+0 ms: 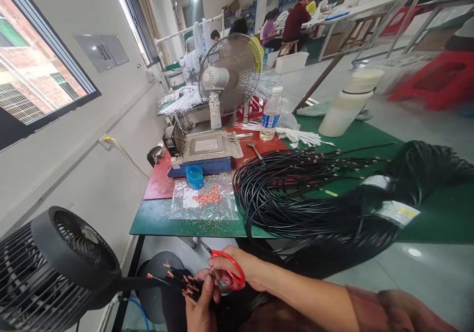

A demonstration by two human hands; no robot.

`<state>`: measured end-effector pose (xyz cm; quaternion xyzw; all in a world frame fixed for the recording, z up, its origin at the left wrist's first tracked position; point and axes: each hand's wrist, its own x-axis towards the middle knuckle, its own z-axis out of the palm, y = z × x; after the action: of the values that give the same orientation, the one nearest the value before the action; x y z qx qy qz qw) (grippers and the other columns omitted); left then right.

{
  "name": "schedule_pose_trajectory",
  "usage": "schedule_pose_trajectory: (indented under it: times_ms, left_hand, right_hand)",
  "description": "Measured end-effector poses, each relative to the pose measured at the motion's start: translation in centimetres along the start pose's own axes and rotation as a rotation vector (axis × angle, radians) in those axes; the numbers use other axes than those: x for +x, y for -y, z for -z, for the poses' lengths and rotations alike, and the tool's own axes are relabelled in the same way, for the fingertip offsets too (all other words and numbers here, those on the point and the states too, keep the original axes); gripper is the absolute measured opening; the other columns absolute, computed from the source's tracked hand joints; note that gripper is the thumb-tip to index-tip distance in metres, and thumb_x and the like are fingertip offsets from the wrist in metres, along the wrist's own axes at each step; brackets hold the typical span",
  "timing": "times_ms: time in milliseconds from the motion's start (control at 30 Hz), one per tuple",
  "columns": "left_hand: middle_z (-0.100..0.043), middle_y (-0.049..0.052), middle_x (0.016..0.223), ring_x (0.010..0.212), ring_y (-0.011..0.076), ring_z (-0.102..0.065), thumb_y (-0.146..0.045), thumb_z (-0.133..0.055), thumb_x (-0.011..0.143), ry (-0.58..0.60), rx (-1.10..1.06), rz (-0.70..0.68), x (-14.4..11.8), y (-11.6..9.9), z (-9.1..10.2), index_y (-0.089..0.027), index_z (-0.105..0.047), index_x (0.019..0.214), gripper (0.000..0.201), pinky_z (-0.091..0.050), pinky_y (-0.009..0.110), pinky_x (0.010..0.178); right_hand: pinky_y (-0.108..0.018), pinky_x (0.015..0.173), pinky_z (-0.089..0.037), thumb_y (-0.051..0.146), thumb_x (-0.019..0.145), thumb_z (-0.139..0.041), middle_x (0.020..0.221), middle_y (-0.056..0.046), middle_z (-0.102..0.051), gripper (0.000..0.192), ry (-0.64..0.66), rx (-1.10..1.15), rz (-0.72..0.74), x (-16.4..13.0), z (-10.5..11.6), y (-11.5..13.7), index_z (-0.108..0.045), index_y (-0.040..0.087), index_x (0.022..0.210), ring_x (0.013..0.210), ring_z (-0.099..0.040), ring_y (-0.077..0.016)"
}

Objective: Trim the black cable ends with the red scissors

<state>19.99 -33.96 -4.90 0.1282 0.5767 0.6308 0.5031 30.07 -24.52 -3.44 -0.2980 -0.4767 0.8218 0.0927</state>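
Observation:
My right hand grips red-handled scissors below the table's front edge, blades pointing up left. Just beside them my left hand pinches a small bunch of black wires whose ends carry red and orange tips. A large coiled bundle of black cable lies on the green table and droops over its front edge toward my lap. A clear plastic sheet holds a pile of small red terminals near a blue cup.
A grey-blue bench machine sits on a red mat, with a white desk fan behind it. A water bottle and white jug stand further back. A black floor fan is at lower left. People sit at far tables.

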Motion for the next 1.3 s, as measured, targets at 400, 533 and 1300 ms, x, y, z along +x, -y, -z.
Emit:
schedule_pose_trajectory:
  times_ms: [400, 533, 1300]
  left_hand:
    - [-0.050, -0.002, 0.042, 0.048, 0.0067, -0.043, -0.039, -0.062, 0.063, 0.068, -0.061, 0.056, -0.3, -0.5, -0.7, -0.016, -0.054, 0.052, 0.027, -0.035, 0.021, 0.054]
    - [-0.049, -0.002, 0.042, 0.047, 0.0066, -0.042, -0.040, -0.061, 0.063, 0.053, -0.067, 0.066, -0.2, -0.5, -0.6, -0.016, -0.053, 0.052, 0.028, -0.035, 0.020, 0.052]
    - [-0.048, -0.003, 0.043, 0.043, 0.0034, -0.039, -0.035, -0.055, 0.070, 0.102, -0.092, 0.065, -0.1, -0.5, -0.3, -0.015, -0.053, 0.054, 0.025, -0.029, 0.017, 0.049]
  right_hand:
    - [-0.017, 0.034, -0.021, 0.055, 0.066, -0.060, 0.040, 0.005, -0.042, 0.045, 0.039, 0.081, 0.047, -0.1, 0.0, -0.4, -0.057, 0.010, 0.058, 0.033, -0.033, -0.0034]
    - [-0.017, 0.034, -0.021, 0.056, 0.064, -0.061, 0.040, 0.005, -0.043, 0.046, 0.023, 0.081, 0.032, -0.1, -0.2, -0.6, -0.057, 0.011, 0.059, 0.034, -0.034, -0.0037]
    - [-0.017, 0.035, -0.022, 0.058, 0.064, -0.060, 0.039, 0.006, -0.042, 0.047, -0.090, 0.109, 0.050, -0.3, -0.6, -1.1, -0.054, 0.012, 0.057, 0.033, -0.032, -0.0032]
